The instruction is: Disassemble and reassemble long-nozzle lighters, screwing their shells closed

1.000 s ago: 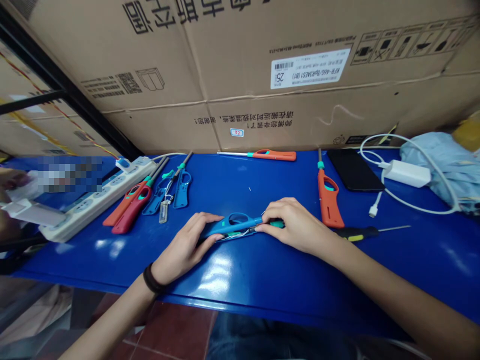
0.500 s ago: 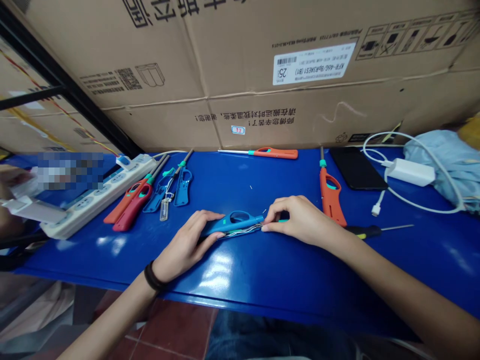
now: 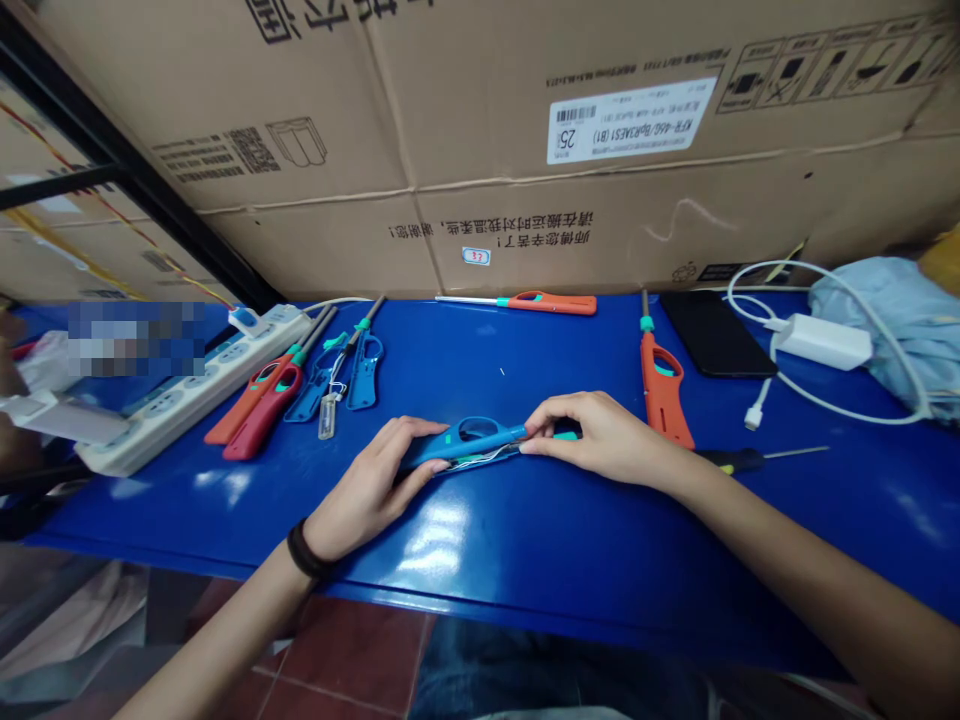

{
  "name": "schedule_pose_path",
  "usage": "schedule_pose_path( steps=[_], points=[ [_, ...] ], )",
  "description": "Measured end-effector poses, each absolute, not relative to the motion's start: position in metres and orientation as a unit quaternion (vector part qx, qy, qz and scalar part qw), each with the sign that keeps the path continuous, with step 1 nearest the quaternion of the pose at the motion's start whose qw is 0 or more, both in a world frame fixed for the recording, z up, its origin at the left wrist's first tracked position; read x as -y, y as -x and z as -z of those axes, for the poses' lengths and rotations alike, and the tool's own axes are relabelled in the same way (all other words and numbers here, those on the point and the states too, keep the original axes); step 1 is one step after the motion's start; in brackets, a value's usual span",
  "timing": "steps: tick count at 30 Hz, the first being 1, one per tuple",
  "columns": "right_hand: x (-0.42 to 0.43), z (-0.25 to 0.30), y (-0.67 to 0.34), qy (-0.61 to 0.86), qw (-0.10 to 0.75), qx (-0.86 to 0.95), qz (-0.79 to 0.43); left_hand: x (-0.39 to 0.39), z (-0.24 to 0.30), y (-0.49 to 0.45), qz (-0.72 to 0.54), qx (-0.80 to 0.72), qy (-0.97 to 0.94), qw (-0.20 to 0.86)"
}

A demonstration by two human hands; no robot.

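A blue long-nosed lighter (image 3: 469,441) with a teal trigger lies on the blue table (image 3: 525,540), its shell parted so thin wires show along its lower edge. My left hand (image 3: 371,490) grips its handle end, fingers curled over it. My right hand (image 3: 600,435) pinches the nozzle end, where a teal collar (image 3: 566,435) shows between the fingers.
An orange lighter (image 3: 660,385), a black-and-yellow screwdriver (image 3: 742,460), a black phone (image 3: 709,335) and a white charger (image 3: 821,342) lie to the right. Another orange lighter (image 3: 551,302) rests by the cardboard boxes. Left: red and blue lighters (image 3: 300,385) and a power strip (image 3: 187,395).
My right-hand fingers have shifted slightly left along the lighter's nozzle end. The left hand keeps its grip on the handle.
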State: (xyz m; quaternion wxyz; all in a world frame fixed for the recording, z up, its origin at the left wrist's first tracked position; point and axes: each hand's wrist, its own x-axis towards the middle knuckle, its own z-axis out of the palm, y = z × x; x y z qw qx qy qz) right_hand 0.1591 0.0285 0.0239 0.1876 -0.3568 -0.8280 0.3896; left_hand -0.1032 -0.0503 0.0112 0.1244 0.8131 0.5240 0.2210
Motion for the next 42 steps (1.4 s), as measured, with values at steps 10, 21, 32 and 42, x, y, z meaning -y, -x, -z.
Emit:
schedule_pose_path(
  steps=[10, 21, 32, 42],
  points=[
    [-0.025, -0.017, -0.153, 0.373, 0.220, 0.823, -0.369, 0.049, -0.012, 0.104, -0.224, -0.505, -0.822, 0.137],
    [-0.023, -0.024, -0.153, 0.332, 0.196, 0.858, -0.340, 0.048, -0.011, 0.102, -0.230, -0.515, -0.818, 0.116],
    [-0.010, -0.034, -0.149, 0.290, 0.103, 0.942, -0.137, 0.049, -0.010, 0.101, -0.219, -0.504, -0.833, 0.064],
    [0.000, -0.012, -0.162, 0.270, 0.182, 0.943, -0.068, 0.046, -0.010, 0.099, -0.198, -0.495, -0.846, 0.004]
  ],
)
